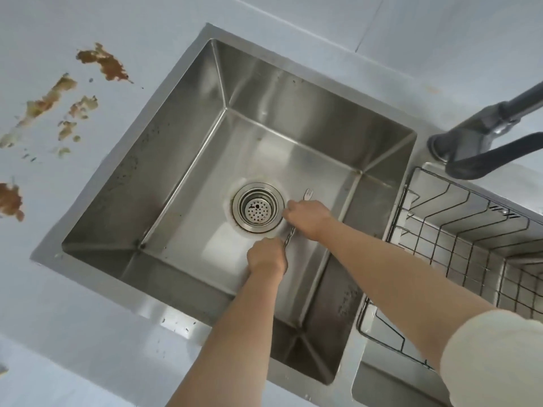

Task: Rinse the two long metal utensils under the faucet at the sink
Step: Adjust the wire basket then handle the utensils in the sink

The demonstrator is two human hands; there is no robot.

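Pale sleeve point(493, 356), both hands gripping slim metal utensils point(289, 235), brushed steel sink point(182, 118)

The light is bright, soft and even, like daylight. I see pale glare patches on the steel floor of the sink point(205, 236) and on its back wall. The shadows are weak; only a soft one lies under my left hand point(266, 257). The wide lens bends the straight lines near the edges, so the counter point(73, 333) looks curved. My sleeve point(496, 359) in the corner is blurred, and the whole picture is slightly soft.
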